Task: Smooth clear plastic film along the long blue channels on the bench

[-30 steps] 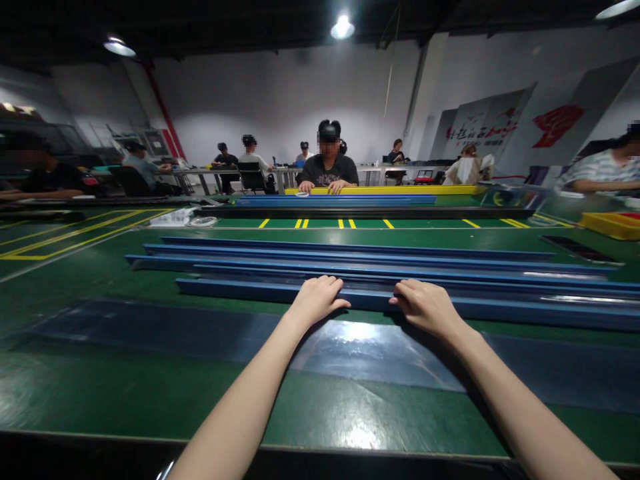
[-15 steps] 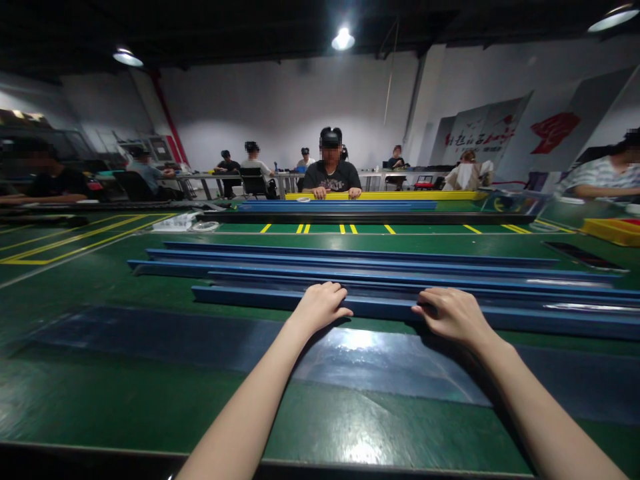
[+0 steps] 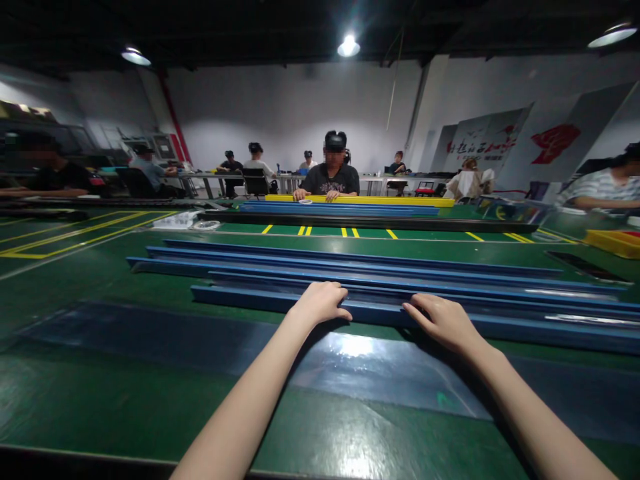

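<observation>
Spanning the nearest blue channel (image 3: pixel 375 315) in the head view, the left hand (image 3: pixel 323 303) hooks over its front wall, thumb outside, grasping it, I'd guess, to steady it. The right hand (image 3: pixel 443 321) bends at the same wall; whether it grips, I can't tell. The channel lies crosswise on the green worktop (image 3: pixel 90 413), just beyond a clear strip (image 3: pixel 150 333). More blue channels (image 3: pixel 350 258) crowd behind, perhaps limiting finger room.

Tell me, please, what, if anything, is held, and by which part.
The left hand grips the nearest blue channel by its near wall; whether the right hand grips is unclear.
</observation>
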`<state>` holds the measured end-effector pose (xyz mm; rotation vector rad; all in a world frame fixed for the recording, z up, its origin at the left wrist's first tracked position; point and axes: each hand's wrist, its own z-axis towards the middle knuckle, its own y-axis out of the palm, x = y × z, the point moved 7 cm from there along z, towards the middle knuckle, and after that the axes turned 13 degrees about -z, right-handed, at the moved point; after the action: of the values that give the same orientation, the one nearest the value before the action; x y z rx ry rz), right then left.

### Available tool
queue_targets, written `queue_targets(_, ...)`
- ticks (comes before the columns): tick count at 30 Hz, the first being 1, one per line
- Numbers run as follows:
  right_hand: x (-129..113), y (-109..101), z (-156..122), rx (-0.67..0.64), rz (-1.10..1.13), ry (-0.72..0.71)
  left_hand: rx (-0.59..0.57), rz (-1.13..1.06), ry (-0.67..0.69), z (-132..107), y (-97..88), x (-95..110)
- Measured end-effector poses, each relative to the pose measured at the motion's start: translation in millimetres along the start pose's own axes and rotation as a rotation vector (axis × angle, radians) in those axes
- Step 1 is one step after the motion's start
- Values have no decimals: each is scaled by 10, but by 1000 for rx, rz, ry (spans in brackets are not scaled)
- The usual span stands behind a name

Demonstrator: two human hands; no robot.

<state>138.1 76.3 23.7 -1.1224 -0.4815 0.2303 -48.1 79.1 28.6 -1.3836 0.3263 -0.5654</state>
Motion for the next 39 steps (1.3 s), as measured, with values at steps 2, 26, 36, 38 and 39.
queue_targets(2, -71, -4, 38, -14, 64, -28, 1, 7, 13, 1, 1, -1)
queue_targets(26, -337, -74, 415, 17, -65, 12, 171, 58, 110, -296, 50, -85)
queue_targets(36, -331, -103, 194, 85, 63, -131, 179, 42, 116, -313, 48, -90)
queue_targets(38, -322, -102, 176, 92, 52, -140, 184, 41, 110, -318, 45, -97)
queue_targets(39, -321, -100, 173, 93, 47, -145, 187, 40, 108, -319, 44, -99)
